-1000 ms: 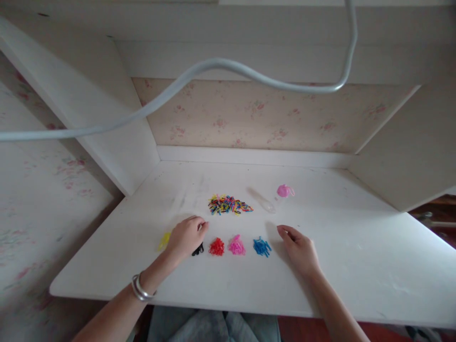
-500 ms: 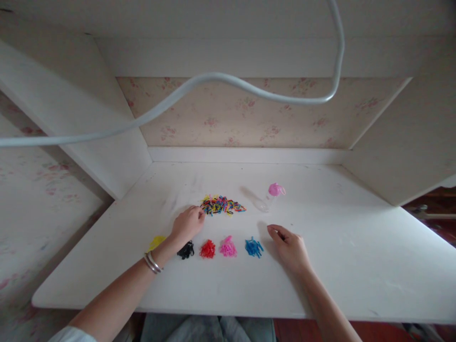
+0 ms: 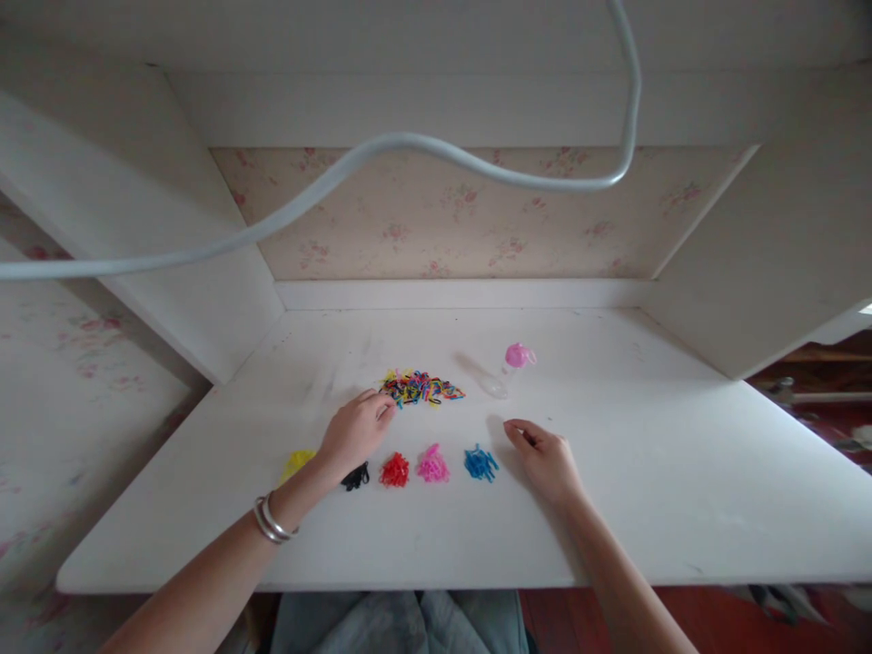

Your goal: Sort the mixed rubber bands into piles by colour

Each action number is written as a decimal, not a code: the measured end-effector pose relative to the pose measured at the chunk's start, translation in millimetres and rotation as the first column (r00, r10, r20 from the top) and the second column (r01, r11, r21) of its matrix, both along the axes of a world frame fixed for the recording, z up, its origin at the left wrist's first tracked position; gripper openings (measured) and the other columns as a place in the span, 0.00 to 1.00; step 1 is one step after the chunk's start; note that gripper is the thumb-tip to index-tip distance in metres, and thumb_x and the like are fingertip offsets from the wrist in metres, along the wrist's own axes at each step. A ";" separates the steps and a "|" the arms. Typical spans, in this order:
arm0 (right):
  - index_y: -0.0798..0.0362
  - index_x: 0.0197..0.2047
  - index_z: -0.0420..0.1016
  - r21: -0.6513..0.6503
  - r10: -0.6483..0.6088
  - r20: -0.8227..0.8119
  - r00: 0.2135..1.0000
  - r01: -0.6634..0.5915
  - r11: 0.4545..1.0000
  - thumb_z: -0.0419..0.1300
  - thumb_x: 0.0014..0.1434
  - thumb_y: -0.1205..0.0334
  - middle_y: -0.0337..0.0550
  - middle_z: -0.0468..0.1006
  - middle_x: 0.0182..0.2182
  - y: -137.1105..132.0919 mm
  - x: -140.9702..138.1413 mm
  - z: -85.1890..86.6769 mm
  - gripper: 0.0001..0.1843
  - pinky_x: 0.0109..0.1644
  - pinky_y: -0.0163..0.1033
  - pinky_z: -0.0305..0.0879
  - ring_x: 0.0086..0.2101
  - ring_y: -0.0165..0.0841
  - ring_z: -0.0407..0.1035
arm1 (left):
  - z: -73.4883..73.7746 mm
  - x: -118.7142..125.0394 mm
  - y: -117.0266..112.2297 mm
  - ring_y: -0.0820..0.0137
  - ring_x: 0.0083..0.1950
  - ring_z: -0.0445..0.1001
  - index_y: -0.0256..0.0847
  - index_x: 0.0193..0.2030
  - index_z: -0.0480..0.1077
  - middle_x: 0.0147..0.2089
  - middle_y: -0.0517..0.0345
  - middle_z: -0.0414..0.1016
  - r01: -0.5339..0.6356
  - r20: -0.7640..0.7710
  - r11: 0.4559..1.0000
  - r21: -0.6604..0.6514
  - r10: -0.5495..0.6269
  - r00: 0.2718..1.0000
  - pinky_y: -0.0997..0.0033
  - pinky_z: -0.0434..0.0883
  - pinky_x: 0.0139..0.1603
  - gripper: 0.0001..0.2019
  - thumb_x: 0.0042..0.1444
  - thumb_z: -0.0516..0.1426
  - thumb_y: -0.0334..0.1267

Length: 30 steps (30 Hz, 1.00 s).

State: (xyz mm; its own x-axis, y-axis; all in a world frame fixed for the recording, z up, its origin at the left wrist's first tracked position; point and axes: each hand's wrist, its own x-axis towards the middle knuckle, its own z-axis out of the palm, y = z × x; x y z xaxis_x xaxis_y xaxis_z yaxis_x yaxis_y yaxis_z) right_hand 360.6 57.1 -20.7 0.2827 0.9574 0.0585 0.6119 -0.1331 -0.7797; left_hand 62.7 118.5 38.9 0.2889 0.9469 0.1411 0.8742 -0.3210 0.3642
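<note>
A mixed heap of small coloured bands (image 3: 422,388) lies mid-desk. In front of it sit sorted little piles: yellow (image 3: 297,464), black (image 3: 355,476), red (image 3: 394,470), pink (image 3: 432,464) and blue (image 3: 480,462). My left hand (image 3: 355,431), with bangles on the wrist, reaches toward the left end of the mixed heap, fingers curled and pinched together; whatever they hold is too small to make out. My right hand (image 3: 543,457) rests on the desk just right of the blue pile, fingers loosely curled, nothing visible in it.
A clear small bottle (image 3: 491,385) lies behind the piles with its pink cap (image 3: 518,355) beside it. The white desk (image 3: 681,472) is boxed in by side panels and a flowered back wall. A grey cable (image 3: 381,150) hangs across the view.
My left hand has moved up from the black pile toward the mixed heap. My right hand has stayed beside the blue pile. The camera shifted slightly.
</note>
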 end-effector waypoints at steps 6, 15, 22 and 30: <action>0.52 0.37 0.79 0.007 0.001 0.009 1.000 -0.001 1.000 0.49 0.56 0.44 0.37 0.70 0.18 0.2 0.4 -1.2 0.25 0.25 0.31 0.53 0.21 0.27 0.61 | 7.3 54.7 -23.4 0.71 0.39 0.72 0.44 0.35 0.74 0.38 0.59 0.77 0.256 0.106 0.965 -0.063 -0.249 0.963 0.74 0.66 0.41 0.11 0.57 0.51 0.42; 0.54 0.37 0.79 0.042 0.007 0.010 1.000 -0.008 0.999 0.49 0.55 0.43 0.39 0.72 0.21 0.8 1.7 -1.5 0.26 0.27 0.31 0.55 0.22 0.28 0.62 | -1.8 105.8 -22.2 0.67 0.37 0.74 0.45 0.30 0.76 0.35 0.56 0.78 0.317 0.016 0.939 -0.131 -0.318 0.948 0.70 0.67 0.39 0.12 0.54 0.52 0.41; 0.53 0.38 0.78 0.015 0.027 0.015 1.000 -0.027 1.000 0.48 0.56 0.43 0.37 0.71 0.20 -0.6 3.2 -0.6 0.26 0.26 0.31 0.54 0.21 0.27 0.61 | 18.7 55.0 -25.8 0.71 0.37 0.73 0.43 0.35 0.74 0.36 0.57 0.77 0.186 0.194 0.980 -0.071 -0.169 0.966 0.74 0.66 0.40 0.13 0.58 0.49 0.41; 0.52 0.38 0.79 -0.017 0.032 0.077 0.997 -0.031 0.999 0.48 0.56 0.44 0.38 0.71 0.19 -3.3 -2.3 3.5 0.25 0.27 0.32 0.55 0.22 0.28 0.63 | -4.6 -27.4 -86.7 0.77 0.21 0.55 0.40 0.20 0.58 0.17 0.67 0.53 -0.135 0.483 0.962 -0.236 0.237 0.843 0.77 0.53 0.23 0.19 0.55 0.51 0.49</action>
State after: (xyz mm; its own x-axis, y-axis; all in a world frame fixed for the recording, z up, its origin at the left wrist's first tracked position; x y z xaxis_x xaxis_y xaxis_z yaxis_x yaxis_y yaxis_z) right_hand 358.3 53.8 -17.3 0.2479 0.9667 0.0635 0.6742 -0.1251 -0.7278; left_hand 35.3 31.8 34.2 0.0417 0.9985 0.0353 0.5903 -0.0531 0.8054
